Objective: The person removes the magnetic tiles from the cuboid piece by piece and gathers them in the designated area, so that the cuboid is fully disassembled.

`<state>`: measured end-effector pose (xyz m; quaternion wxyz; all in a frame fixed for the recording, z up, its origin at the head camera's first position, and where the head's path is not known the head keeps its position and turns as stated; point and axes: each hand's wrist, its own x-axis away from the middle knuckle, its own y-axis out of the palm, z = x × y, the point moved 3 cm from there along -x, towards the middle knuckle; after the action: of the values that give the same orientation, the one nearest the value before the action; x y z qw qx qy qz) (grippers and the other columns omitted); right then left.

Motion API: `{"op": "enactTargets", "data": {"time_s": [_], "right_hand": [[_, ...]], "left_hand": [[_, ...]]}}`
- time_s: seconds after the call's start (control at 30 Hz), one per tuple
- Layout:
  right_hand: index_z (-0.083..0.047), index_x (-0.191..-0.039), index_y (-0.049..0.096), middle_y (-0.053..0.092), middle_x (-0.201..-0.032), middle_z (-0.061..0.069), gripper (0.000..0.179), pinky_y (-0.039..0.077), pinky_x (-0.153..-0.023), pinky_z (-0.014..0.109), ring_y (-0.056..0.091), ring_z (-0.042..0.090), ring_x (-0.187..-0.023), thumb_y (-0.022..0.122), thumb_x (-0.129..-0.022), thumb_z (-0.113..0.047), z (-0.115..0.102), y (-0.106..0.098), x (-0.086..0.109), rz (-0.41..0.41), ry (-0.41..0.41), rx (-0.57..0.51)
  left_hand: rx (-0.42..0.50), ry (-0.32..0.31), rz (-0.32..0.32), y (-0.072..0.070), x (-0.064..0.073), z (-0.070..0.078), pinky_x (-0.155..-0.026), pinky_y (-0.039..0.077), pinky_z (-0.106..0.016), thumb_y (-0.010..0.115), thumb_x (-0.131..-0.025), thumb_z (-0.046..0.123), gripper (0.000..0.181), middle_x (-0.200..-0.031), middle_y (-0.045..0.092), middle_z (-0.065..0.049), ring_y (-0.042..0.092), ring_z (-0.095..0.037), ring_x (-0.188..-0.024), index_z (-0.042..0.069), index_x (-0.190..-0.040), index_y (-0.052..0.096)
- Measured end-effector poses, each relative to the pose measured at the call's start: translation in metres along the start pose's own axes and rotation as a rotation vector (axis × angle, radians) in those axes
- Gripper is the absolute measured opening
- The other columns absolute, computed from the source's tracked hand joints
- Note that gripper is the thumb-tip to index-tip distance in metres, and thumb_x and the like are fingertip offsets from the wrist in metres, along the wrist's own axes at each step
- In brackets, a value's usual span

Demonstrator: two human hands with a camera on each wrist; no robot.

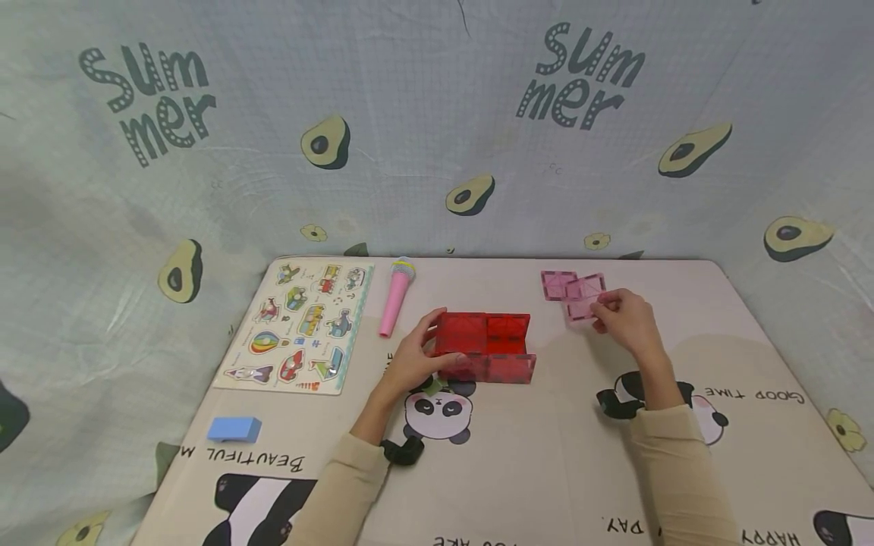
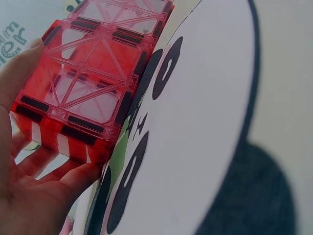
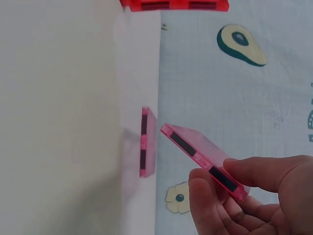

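An avocado-print cloth (image 1: 410, 91) rises behind the desk (image 1: 546, 462). At left lie a puzzle (image 1: 283, 326) and, nearer, a blue block (image 1: 234, 429); a mic (image 1: 394, 303) sits between puzzle and red tiles (image 1: 501, 368). The left hand's (image 1: 413, 360) grip holds those joined tiles mid-desk. The right hand's (image 1: 628, 322) grip pinches a pink tile (image 1: 584, 290) above the desk, near a second pink tile (image 1: 554, 283).

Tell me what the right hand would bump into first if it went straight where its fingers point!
Probably the pink magnetic tile lying on the table, beyond the held tile. The right hand might pass above; depth is unclear.
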<state>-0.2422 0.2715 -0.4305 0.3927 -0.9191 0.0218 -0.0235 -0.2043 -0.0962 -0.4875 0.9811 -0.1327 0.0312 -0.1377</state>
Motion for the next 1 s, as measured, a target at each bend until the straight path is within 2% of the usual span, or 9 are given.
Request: {"op": "enactTargets", "data": {"time_s": [0.17, 0.27, 0.63, 0.83, 1.0], "right_hand": [[0.010, -0.125, 0.054, 0.068, -0.101, 0.025, 0.042, 0.052, -0.060, 0.014, 0.070, 0.015, -0.072, 0.055, -0.103, -0.026, 0.008, -0.008, -0.006, 0.050, 0.019, -0.002], [0.011, -0.124, 0.055, 0.069, -0.100, 0.026, 0.041, 0.050, -0.057, 0.013, 0.070, 0.011, -0.069, 0.055, -0.102, -0.024, 0.013, -0.012, -0.011, 0.080, 0.026, 0.000], [0.013, -0.129, 0.053, 0.067, -0.107, 0.031, 0.047, 0.046, -0.056, 0.007, 0.070, 0.012, -0.069, 0.051, -0.104, -0.027, 0.028, -0.024, -0.025, 0.131, 0.099, -0.011], [0.015, -0.128, 0.054, 0.069, -0.105, 0.030, 0.048, 0.046, -0.054, 0.010, 0.066, 0.004, -0.062, 0.051, -0.103, -0.026, 0.034, -0.026, -0.031, 0.136, 0.129, -0.013], [0.016, -0.128, 0.054, 0.070, -0.103, 0.030, 0.048, 0.046, -0.054, 0.011, 0.068, 0.009, -0.065, 0.050, -0.104, -0.026, 0.041, -0.025, -0.038, 0.106, 0.165, -0.008]], "left_hand": [[0.003, 0.009, 0.001, 0.000, -0.001, -0.002, -0.106, 0.051, -0.046, 0.081, -0.084, 0.021, 0.086, -0.153, 0.043, -0.007, 0.044, -0.034, -0.142, 0.017, -0.156, 0.033], [0.011, 0.013, 0.002, 0.000, -0.001, -0.002, -0.106, 0.051, -0.047, 0.081, -0.084, 0.020, 0.086, -0.153, 0.043, -0.007, 0.044, -0.034, -0.142, 0.017, -0.156, 0.033], [0.006, 0.016, 0.000, 0.000, 0.000, -0.001, -0.105, 0.052, -0.046, 0.082, -0.084, 0.025, 0.087, -0.153, 0.043, -0.006, 0.043, -0.034, -0.142, 0.018, -0.156, 0.033], [0.015, -0.001, -0.002, 0.000, 0.001, -0.001, -0.106, 0.052, -0.046, 0.083, -0.083, 0.027, 0.089, -0.153, 0.043, -0.005, 0.042, -0.034, -0.142, 0.020, -0.156, 0.033], [0.017, -0.001, -0.002, 0.000, 0.001, 0.000, -0.106, 0.052, -0.045, 0.082, -0.083, 0.027, 0.089, -0.153, 0.043, -0.005, 0.043, -0.034, -0.142, 0.019, -0.156, 0.033]]}}
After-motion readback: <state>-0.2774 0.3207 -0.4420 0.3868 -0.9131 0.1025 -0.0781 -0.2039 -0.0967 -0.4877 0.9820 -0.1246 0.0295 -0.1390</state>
